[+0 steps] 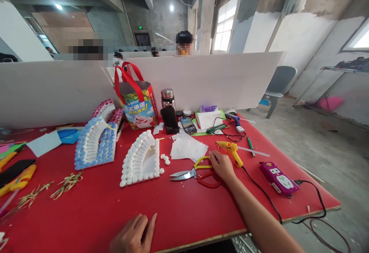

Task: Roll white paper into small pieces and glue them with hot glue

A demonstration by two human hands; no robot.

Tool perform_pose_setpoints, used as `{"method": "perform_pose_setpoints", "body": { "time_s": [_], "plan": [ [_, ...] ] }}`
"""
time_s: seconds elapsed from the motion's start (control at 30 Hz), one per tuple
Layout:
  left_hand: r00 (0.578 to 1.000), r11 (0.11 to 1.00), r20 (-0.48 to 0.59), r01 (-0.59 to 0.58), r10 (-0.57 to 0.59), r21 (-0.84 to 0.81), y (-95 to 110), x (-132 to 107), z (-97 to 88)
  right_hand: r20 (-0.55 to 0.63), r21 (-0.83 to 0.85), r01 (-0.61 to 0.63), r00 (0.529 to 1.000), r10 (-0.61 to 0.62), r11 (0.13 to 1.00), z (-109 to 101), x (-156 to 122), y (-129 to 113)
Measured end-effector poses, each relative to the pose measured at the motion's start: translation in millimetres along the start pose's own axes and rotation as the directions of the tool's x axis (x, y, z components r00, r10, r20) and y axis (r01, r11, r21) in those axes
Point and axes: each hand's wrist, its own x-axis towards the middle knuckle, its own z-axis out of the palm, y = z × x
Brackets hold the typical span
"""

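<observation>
My right hand (pixel 221 165) reaches across the red table (pixel 95 210) and closes its fingers on the handles of the scissors (pixel 192 172), which lie flat with blades pointing left. A yellow glue gun (pixel 232 151) lies just right of that hand. My left hand (pixel 135 234) rests flat on the table near the front edge, fingers stretched out, holding nothing. A white foam fan-shaped model (pixel 142 161) edged with white beads sits between the two hands. A second fan model (pixel 96 141) with blue and pink beads lies further left.
White paper sheets (pixel 187 147), a phone (pixel 188 125), a steel flask (pixel 167 98), a red-handled bag (pixel 137 99) and a purple power strip (pixel 278 179) with cables are on the table. White partition boards (pixel 207 78) stand behind. Another person sits beyond them. A grey chair (pixel 278 84) stands on the right.
</observation>
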Motion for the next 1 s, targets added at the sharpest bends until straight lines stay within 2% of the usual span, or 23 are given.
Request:
{"method": "perform_pose_setpoints", "body": {
  "time_s": [0.27, 0.53, 0.73, 1.0],
  "plan": [
    [0.998, 0.999, 0.046, 0.036, -0.038, 0.034, 6.6, 4.3, -5.2, -0.125, 0.159, -0.101, 0.985, 0.122, 0.982, 0.2, 4.1, 10.3],
    [0.998, 0.996, 0.041, 0.035, -0.038, 0.081, 5.9, 2.5, -3.8, -0.075, 0.254, -0.113, 0.988, 0.136, 0.961, -2.3, 5.0, 7.0],
    [0.998, 0.997, 0.052, 0.039, -0.043, 0.072, 5.0, 4.2, -5.1, -0.089, 0.325, -0.147, 0.979, 0.185, 0.934, -0.9, 6.9, 9.6],
    [0.989, 0.99, 0.113, 0.085, -0.097, 0.112, 8.6, 6.9, -5.2, -0.121, 0.304, -0.149, 0.974, 0.193, 0.941, 3.5, 8.5, 14.0]
  ]
}}
